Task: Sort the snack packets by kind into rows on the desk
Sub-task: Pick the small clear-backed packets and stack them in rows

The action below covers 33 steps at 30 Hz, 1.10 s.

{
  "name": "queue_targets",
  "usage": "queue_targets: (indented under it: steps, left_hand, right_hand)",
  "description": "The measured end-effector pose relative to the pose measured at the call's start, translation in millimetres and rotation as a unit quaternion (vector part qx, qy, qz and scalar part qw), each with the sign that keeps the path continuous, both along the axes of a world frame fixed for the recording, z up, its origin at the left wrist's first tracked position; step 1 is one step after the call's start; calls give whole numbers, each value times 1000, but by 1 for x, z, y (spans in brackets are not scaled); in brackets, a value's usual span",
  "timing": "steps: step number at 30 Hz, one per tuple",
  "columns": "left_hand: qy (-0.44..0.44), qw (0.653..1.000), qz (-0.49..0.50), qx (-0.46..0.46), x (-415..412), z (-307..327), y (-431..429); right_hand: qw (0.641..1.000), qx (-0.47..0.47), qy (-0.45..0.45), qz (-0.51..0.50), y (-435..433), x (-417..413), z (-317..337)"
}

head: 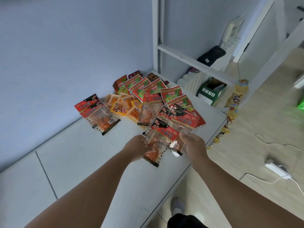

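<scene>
A left hand and a right hand grasp opposite edges of a red packet just above the near part of a white desk. Behind it a mixed pile of red, green and orange packets covers the desk's far end, with a pair of red ones overlapping at its left.

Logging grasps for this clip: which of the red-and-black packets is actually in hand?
The nearest packet, gripped at its sides by the left hand and right hand. The other red-and-black packets lie farther back on the desk, untouched.
</scene>
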<state>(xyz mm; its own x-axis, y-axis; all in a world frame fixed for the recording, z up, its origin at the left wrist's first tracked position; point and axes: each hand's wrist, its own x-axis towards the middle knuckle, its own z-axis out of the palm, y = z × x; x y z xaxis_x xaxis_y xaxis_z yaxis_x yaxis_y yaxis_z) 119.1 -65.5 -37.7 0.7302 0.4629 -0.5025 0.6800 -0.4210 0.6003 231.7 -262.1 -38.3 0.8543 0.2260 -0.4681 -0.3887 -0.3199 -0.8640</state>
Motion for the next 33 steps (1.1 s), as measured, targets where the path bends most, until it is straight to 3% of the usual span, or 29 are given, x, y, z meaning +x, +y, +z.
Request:
queue_targets:
  steps: [6,11,14,22,33]
  left_hand:
    - [-126,976,112,-138,-4,26,4]
    - [-183,930,204,-244,-13,43,4]
    - [-208,919,219,-254,-21,47,9]
    - [-273,890,267,-250,-62,63,18]
    - [-288,843,418,-179,-175,76,2]
  right_hand:
    - [998,37,-41,20,9,12,11]
    - [996,71,3,50,14,17,12]
    - [993,73,30,84,20,18,15]
    - [975,53,-12,216,61,14,23]
    - [916,73,-32,392,139,-64,13]
